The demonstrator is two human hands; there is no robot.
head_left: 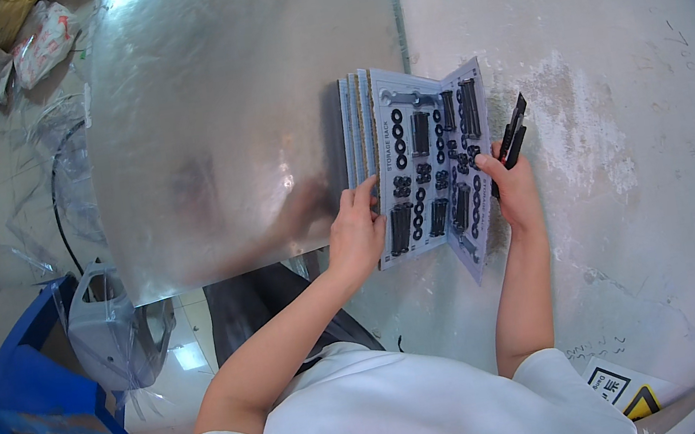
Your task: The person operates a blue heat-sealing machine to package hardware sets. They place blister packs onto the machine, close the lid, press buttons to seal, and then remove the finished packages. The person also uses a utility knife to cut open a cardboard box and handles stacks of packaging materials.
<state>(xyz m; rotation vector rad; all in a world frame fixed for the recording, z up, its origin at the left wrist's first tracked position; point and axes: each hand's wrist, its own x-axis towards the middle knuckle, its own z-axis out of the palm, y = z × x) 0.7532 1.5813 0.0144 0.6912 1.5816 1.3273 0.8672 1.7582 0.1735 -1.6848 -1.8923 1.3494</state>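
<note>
A small stack of grey hardware cards (384, 174) stands upright in front of me. Black bolts, washers, nuts and a flat wrench show under clear plastic on the front face. My left hand (357, 229) grips the stack at its left edge, fingers reaching behind and between the cards. The right-hand card (468, 172) angles away from the others, like an opened book page. My right hand (515, 183) has its thumb on that card's right edge. It also holds a black utility knife (515, 133), blade pointing up and away from the cards.
A shiny clear sheet (253, 123) covers the left part of the worn pale tabletop (633, 201). On the left are a blue machine (48, 378), a grey plastic-wrapped shell (117, 328) and plastic bags (45, 42) on the floor. A warning label (621, 392) lies at the lower right.
</note>
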